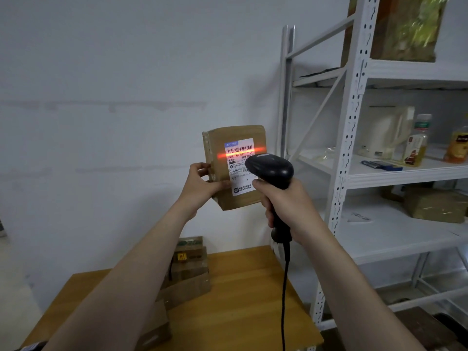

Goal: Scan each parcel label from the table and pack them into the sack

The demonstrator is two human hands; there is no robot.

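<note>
My left hand (200,184) grips a brown cardboard parcel (220,140) by its left edge and holds it upright in front of the white wall. Its white shipping label (239,158) faces me. My right hand (288,209) is wrapped around the handle of a black barcode scanner (272,171), just right of the parcel. A red scan line lies across the barcode at the top of the label. The scanner's black cable (285,287) hangs down over the table. No sack is in view.
Below my arms is a wooden table (240,300) with a stack of brown parcels (190,272) at its back left. A white metal shelf rack (354,122) stands at the right, holding a white kettle (385,133), bottles and wrapped boxes.
</note>
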